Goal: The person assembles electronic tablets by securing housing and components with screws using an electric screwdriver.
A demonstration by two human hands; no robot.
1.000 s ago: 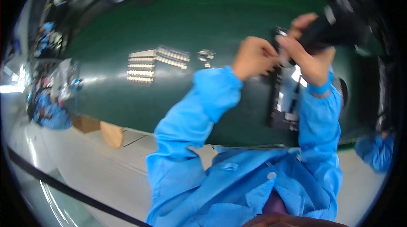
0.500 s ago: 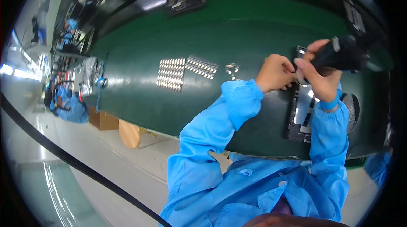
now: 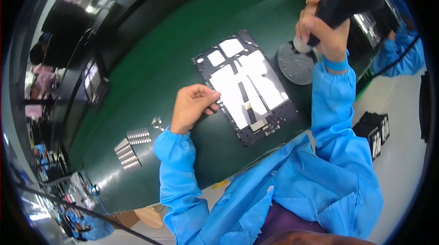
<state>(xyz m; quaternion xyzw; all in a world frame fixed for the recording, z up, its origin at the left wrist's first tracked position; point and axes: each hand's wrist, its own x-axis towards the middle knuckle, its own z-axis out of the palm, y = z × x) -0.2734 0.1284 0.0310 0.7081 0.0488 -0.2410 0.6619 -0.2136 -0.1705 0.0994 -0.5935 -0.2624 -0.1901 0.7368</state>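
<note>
In front of me on the green table lies a flat black tablet-like chassis (image 3: 256, 73) with shiny silver plates and a dark ribbon strip. My left hand (image 3: 192, 105) is at its left edge, thumb and forefinger pinched together; whatever they may hold is too small to make out. Raised at the upper right, my right hand (image 3: 323, 30) is wrapped round a thick black electric screwdriver (image 3: 345, 7). Its pale tip points down at the rim of a round, ribbed grey disc (image 3: 292, 67), which sits right of the chassis.
Two strips of small metal pieces (image 3: 128, 154) and a loose cluster of metal bits (image 3: 157, 123) lie at the left. Black devices (image 3: 366, 27) stand at the far right, beside another person's blue sleeve (image 3: 407, 55). A black stack (image 3: 374, 130) stands lower right.
My view has turned, bringing the chassis to the middle. My right hand has carried the screwdriver from the chassis to the ribbed disc. The hands, close together before, are now apart.
</note>
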